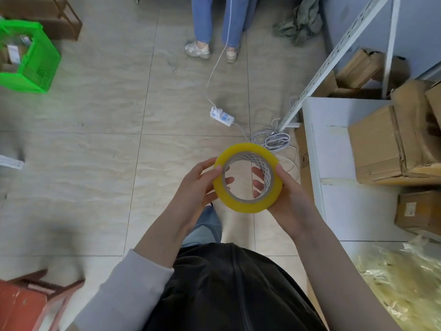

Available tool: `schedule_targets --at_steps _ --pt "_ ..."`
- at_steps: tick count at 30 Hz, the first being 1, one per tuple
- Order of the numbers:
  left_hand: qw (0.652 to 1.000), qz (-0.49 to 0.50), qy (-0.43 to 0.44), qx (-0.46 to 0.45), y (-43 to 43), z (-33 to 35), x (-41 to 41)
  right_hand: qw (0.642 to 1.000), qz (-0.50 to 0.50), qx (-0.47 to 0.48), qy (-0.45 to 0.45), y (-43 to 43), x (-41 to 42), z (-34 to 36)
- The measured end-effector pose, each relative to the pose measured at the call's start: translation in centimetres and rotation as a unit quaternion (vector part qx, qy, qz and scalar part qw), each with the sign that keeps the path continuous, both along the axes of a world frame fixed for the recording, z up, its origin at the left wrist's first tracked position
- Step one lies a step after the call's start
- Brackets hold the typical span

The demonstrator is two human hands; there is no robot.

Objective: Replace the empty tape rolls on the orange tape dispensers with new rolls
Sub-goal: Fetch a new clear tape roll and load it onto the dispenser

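Observation:
A full roll of yellowish clear tape with a white patterned core is held in front of me, above the tiled floor, its hole tilted toward the camera. My left hand grips its left rim, thumb on the top edge. My right hand cups its right side, with fingertips showing through the core. No orange tape dispenser is in view.
A white shelf unit with cardboard boxes stands at the right, crinkled plastic wrap below it. A power strip and coiled cables lie on the floor ahead. Another person's legs stand beyond. Green crate far left, red stool near left.

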State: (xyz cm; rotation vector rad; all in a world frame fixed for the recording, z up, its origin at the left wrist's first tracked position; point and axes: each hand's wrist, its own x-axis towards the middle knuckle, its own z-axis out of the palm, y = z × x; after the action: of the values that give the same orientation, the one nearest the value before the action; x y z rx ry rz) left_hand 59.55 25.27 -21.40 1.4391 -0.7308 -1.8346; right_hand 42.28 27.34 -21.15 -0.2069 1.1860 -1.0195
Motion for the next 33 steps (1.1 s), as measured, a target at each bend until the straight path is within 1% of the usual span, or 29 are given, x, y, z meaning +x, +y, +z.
schedule_targets --at_steps 4,9,13,16,18,24,28,31,33 --pt "0.999 -0.039 0.003 -0.006 -6.4 0.8 0.0 0.999 -0.026 -0.024 0.006 -5.1 0.1 0.7" --pt "0.996 -0.086 0.009 -0.003 -12.7 1.3 -1.8 0.998 -0.054 -0.03 0.015 -10.0 -1.7 1.1" --pt "0.99 -0.137 0.01 -0.02 -17.5 2.0 -5.5 0.995 -0.079 -0.05 0.04 -13.4 -5.1 1.9" --pt "0.981 -0.183 0.01 -0.058 -21.5 3.6 -9.7 0.988 -0.11 -0.095 0.06 -15.9 -8.7 3.6" --pt "0.973 -0.21 0.018 -0.091 -24.1 5.1 -12.9 0.98 -0.139 -0.127 0.06 -17.6 -11.5 5.1" --pt "0.944 -0.271 0.057 -0.178 -30.5 10.2 -21.8 0.948 -0.21 -0.206 0.119 -21.7 -19.0 9.9" --pt "0.923 -0.306 0.094 -0.216 -33.6 13.2 -26.8 0.924 -0.247 -0.241 0.166 -23.1 -22.9 13.3" --pt "0.899 -0.35 0.116 -0.238 -35.8 15.3 -30.6 0.901 -0.272 -0.273 0.199 -23.9 -25.5 15.1" --pt "0.886 -0.371 0.141 -0.241 -37.1 16.6 -33.3 0.891 -0.291 -0.272 0.217 -24.4 -27.0 16.2"
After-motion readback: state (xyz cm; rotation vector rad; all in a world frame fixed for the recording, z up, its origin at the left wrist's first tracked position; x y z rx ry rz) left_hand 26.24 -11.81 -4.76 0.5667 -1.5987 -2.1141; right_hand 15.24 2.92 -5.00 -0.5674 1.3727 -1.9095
